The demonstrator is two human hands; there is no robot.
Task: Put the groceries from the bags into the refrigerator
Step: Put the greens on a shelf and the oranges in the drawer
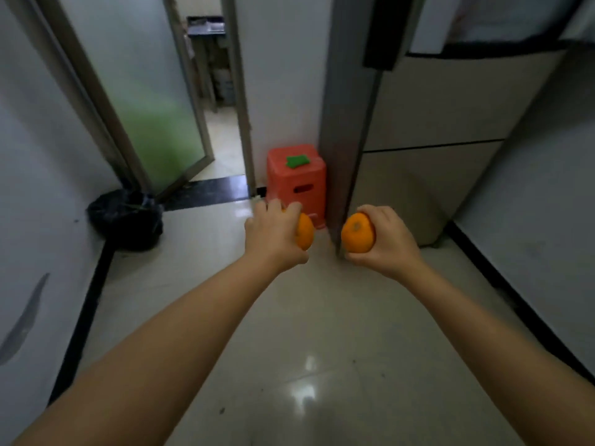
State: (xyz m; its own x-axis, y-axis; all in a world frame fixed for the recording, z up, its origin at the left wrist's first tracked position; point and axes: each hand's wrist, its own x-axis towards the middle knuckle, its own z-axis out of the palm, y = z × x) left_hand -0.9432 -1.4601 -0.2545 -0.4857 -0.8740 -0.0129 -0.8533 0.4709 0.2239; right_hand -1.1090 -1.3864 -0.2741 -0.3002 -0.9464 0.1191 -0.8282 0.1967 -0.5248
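**An orange in each hand, refrigerator just ahead**

The fingers of the left hand [273, 235] are curled over the top of a round, bright orange fruit [304, 231], the thumb hidden beneath, so only the fruit's right half shows past the knuckles. The right hand [384, 239] cups a second round orange fruit [358, 233] from the side and below, fingers wrapped round its far side and the dimpled stem end turned towards the camera. The two fruits are near each other but apart.

Each orange looks firm and fairly light for one hand, with a pebbled rind that should give fair grip; a whole-hand hold round the widest part, as here, seems the safest. It should bear a moderate squeeze, though it would probably roll off if set on a sloping shelf.

Just beyond the right fingers stands the grey edge of the open refrigerator door [349, 130], with the tall beige refrigerator body [450, 107] past it to the right; its lower front panels look closed, and the inside is not visible. Beyond the left fingers sits a red plastic stool [297, 178] with a green patch on top. Farther left, a black-bagged bin [127, 218] rests against the wall on the glossy pale tiled floor [306, 349]. No grocery bags are in sight.
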